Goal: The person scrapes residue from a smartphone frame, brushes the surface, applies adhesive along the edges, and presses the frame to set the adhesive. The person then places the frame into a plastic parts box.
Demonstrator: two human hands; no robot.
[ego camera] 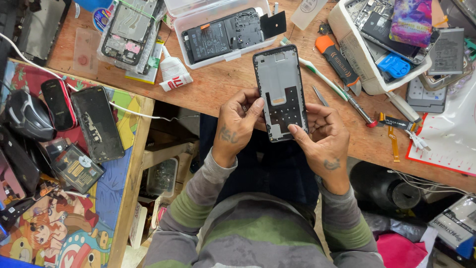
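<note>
we are holding a phone frame [280,93] between both hands, just above the near edge of the wooden bench [223,84]. our left hand [237,126] is closing on its left edge, thumb pressing on the dark lower panel; our right hand [322,136] is cupping the lower right corner, thumb lying across the bottom. the frame is standing lengthwise away from us, grey above, black below.

the bench is running across the top of the view, brown and cluttered. to our left a lower table [130,164] with a bright cartoon cover is carrying a black phone [97,123], a red phone [58,103] and a mouse [27,115]. our wrists are bending inward, grey and green sleeves [188,208] reaching up from our lap.

beyond the frame a clear tray [198,15] is holding an opened phone with its battery. left of it a white glue tube [173,73] is lying. right of the frame a toothbrush [322,77], tweezers [320,96] and a screwdriver [358,108] are lying near each other, under a white box [354,54] of parts. a white and red mat [446,144] is lying at far right.
</note>
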